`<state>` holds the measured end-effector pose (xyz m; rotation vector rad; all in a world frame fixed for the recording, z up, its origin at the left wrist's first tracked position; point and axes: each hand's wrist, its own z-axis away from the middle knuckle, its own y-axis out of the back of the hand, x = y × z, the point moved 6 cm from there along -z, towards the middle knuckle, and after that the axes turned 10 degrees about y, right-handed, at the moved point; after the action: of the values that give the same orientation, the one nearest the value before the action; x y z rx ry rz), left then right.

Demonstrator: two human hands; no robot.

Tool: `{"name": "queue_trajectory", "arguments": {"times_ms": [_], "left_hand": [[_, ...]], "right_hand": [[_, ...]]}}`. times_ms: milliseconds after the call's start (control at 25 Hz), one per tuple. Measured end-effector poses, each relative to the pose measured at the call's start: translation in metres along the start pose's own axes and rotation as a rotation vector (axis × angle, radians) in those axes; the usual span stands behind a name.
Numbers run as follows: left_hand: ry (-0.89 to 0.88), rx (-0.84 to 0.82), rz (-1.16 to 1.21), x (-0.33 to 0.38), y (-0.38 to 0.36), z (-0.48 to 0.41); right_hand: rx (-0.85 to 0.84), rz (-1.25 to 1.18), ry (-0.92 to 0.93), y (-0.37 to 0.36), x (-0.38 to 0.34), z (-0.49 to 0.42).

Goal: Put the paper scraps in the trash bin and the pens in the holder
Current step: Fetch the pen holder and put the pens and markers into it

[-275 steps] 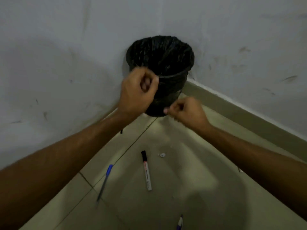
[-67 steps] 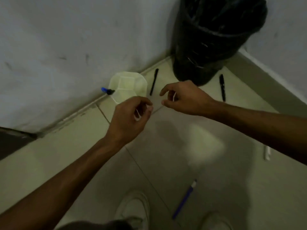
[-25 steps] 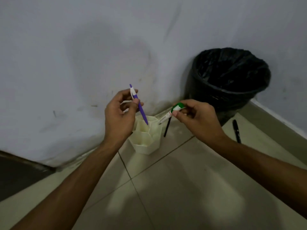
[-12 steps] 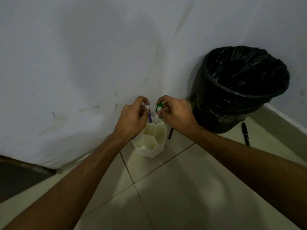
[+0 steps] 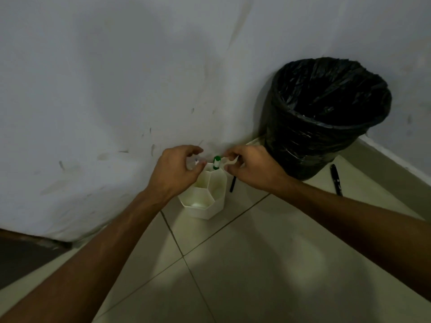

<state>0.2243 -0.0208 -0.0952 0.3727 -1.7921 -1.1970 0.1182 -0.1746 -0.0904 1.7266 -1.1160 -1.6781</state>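
**A:** Looking at the corner shot, anyone else make out what the hands are doing? Both are bunched right over the white pen holder (image 5: pixel 205 197), which sits on the tiled floor (image 5: pixel 256 264) against the wall (image 5: pixel 116 78).

**B:** Yeah. That holder has honeycomb-style compartments, and the near ones look bare inside. A pen with a green cap (image 5: pixel 217 162) stands upright in one of the back compartments, only its top poking above the rim.

**A:** So is the right hand (image 5: pixel 253 169) holding it?

**B:** Doesn't look like it. Right hand's fingers are curled and pinched on something thin and white (image 5: pixel 229 161) just beside the green cap. Could be a paper scrap or a pen clip, honestly too small and dim to tell.

**A:** And the left hand (image 5: pixel 176 170)?

**B:** Fingers bent inward, thumb and forefinger close together over the holder's left side. There's a little pale tip (image 5: pixel 197 161) showing between them, so it seems pinched on something, but I can't tell what it is.

**A:** Where's the trash bin?

**B:** Black bin with a black liner (image 5: pixel 326 117) is just to the right of the holder, tucked in the corner. One black pen (image 5: pixel 232 184) lies on the floor between holder and bin, partly under the right wrist. Another black pen (image 5: pixel 335 180) lies on the floor on the bin's right side, near its base.
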Motion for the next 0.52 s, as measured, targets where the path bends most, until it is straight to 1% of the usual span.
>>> {"name": "queue_trajectory", "arguments": {"times_ms": [80, 200, 240, 320, 360, 440, 480, 520], "left_hand": [[-0.061, 0.058, 0.056, 0.018, 0.008, 0.01], [-0.186, 0.088, 0.129, 0.051, 0.008, 0.032], [-0.21, 0.066, 0.147, 0.063, 0.0, 0.039], [-0.227, -0.072, 0.132, 0.089, -0.029, 0.05], [-0.233, -0.168, 0.057, 0.1, -0.052, 0.051], [-0.22, -0.36, -0.216, 0.116, -0.105, 0.043], [-0.183, -0.437, -0.356, 0.116, -0.128, 0.034], [-0.131, -0.478, -0.469, 0.114, -0.146, 0.021]], "right_hand": [[-0.042, 0.029, -0.024, 0.011, 0.016, 0.023], [-0.132, 0.056, -0.108, 0.012, 0.049, 0.065], [-0.145, 0.056, -0.141, 0.012, 0.06, 0.078], [-0.147, 0.054, -0.202, 0.011, 0.079, 0.096], [-0.135, 0.05, -0.232, 0.011, 0.087, 0.102], [-0.099, 0.04, -0.28, 0.013, 0.098, 0.112], [-0.085, 0.036, -0.294, 0.014, 0.101, 0.116], [-0.073, 0.033, -0.304, 0.015, 0.104, 0.119]]}}
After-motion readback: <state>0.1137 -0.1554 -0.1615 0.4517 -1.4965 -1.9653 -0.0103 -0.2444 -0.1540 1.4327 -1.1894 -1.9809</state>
